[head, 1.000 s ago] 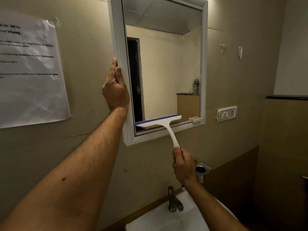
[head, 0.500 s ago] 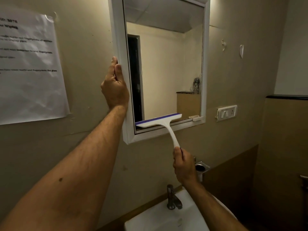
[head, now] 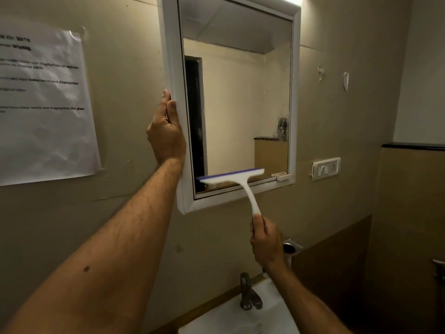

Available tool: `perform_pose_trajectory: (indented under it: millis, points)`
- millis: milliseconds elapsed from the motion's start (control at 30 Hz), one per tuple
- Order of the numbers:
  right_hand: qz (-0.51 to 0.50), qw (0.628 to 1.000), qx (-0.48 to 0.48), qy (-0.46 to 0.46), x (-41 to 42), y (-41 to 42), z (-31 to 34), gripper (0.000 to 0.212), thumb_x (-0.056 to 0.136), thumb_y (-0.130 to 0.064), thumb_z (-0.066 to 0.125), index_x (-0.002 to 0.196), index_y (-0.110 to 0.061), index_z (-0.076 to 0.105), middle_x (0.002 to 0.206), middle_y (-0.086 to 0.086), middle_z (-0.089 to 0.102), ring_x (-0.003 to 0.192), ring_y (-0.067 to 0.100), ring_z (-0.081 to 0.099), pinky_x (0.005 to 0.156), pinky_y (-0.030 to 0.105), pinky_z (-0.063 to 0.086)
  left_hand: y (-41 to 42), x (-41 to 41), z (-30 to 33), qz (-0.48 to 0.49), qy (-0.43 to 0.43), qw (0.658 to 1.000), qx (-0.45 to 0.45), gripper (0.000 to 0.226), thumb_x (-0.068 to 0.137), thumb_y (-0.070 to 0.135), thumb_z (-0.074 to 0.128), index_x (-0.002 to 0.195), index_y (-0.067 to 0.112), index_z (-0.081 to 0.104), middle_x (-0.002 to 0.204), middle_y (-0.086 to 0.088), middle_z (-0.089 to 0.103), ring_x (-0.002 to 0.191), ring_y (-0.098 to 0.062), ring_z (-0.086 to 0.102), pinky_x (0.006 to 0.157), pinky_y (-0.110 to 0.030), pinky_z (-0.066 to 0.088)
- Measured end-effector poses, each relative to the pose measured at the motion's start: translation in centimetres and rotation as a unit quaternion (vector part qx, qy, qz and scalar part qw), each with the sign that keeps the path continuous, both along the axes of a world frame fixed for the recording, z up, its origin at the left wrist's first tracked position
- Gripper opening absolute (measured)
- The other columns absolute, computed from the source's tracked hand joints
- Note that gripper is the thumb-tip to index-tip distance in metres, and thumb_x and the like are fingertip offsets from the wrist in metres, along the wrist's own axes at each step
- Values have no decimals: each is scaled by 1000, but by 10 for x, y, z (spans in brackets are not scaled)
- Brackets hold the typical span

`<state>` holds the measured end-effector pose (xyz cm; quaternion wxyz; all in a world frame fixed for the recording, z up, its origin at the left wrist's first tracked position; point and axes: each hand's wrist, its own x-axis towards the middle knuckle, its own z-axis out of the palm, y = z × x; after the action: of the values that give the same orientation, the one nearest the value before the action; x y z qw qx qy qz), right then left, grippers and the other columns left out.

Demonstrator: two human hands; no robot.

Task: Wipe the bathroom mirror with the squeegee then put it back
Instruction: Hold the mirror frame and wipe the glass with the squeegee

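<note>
Beige bathroom wall frames the mirror (head: 237,100), where the squeegee (head: 234,180) has barely shifted along the bottom of the glass, right hand (head: 266,242) fingers gripping its handle, left hand (head: 166,131) still clasping the mirror's left frame, suggesting this stroke is ending.

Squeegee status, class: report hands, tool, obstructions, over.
Left hand steadies white mirror frame. Right hand grips white blue-edged plastic squeegee, blade at glass bottom. Nothing blocking.
</note>
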<state>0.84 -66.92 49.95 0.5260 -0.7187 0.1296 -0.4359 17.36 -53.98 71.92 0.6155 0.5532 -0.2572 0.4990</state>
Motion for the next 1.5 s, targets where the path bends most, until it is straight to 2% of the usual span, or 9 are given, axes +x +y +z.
perform_pose_trajectory:
  millis: [267, 433, 733, 833, 967, 1100, 1167, 1267, 1500]
  points:
    - [8, 1000, 7, -8, -7, -6, 13, 35, 99, -37, 40, 72, -19, 51, 55, -4, 41, 46, 11, 37, 44, 25, 32, -2, -5, 1, 3, 0, 1000, -11, 40, 100, 39, 41, 134, 20, 55, 120, 3, 68, 94, -8, 67, 78, -13, 53]
    - [25, 999, -3, -28, -2, -2, 44, 32, 101, -33, 39, 76, -18, 52, 56, -1, 43, 47, 10, 38, 44, 25, 34, -1, -8, 2, -5, 9, 1000, 3, 38, 101, 36, 43, 134, 20, 55, 98, 4, 72, 58, 4, 53, 52, 2, 39]
    - [17, 1000, -13, 20, -4, -2, -8, 32, 99, -35, 42, 73, -20, 53, 55, -4, 43, 46, 9, 39, 46, 26, 34, 2, -13, 1, 2, 11, 1000, 1, 38, 101, 34, 43, 133, 18, 56, 118, 2, 68, 84, 0, 61, 66, 3, 43]
    - [11, 1000, -25, 1, -7, 0, 22, 32, 100, -35, 41, 73, -21, 52, 55, -5, 42, 45, 8, 37, 44, 25, 34, 2, -15, 0, -3, 20, 1000, 5, 39, 101, 36, 42, 135, 20, 54, 113, 0, 70, 79, -4, 63, 66, -7, 47]
    - [27, 999, -19, -33, -2, 5, 61, 33, 100, -37, 39, 75, -21, 53, 57, -2, 44, 48, 10, 39, 44, 25, 34, 3, -18, 0, -2, 20, 1000, 16, 39, 102, 36, 41, 135, 20, 53, 101, 0, 71, 57, 1, 52, 50, 2, 37]
    - [23, 999, -4, -46, 8, 7, 55, 33, 100, -35, 40, 74, -20, 53, 56, -2, 44, 48, 11, 39, 44, 26, 34, 6, -14, 1, 2, 15, 999, 30, 40, 101, 39, 40, 135, 23, 53, 106, -3, 72, 78, -13, 66, 62, -6, 48]
    - [22, 998, -1, -52, 8, 5, 40, 33, 100, -35, 42, 73, -18, 53, 56, -2, 43, 48, 13, 39, 44, 26, 34, 8, -14, 3, 6, 11, 999, 38, 39, 101, 39, 40, 135, 23, 53, 115, -1, 69, 93, -13, 67, 74, -16, 53]
    - [20, 998, 5, -52, 4, 1, 37, 35, 99, -37, 42, 73, -17, 54, 56, -1, 44, 50, 16, 40, 45, 27, 34, 12, -16, 6, 26, 19, 998, 62, 35, 102, 33, 40, 131, 20, 55, 113, -3, 67, 93, -7, 59, 74, -12, 46]
    - [3, 990, -32, -138, 15, -1, 161, 38, 95, -42, 38, 65, -21, 49, 55, -2, 41, 50, 18, 39, 47, 31, 31, 19, -19, 53, 34, -20, 995, 88, 40, 99, 20, 40, 138, 20, 48, 129, -6, 56, 113, -14, 52, 89, -14, 37]
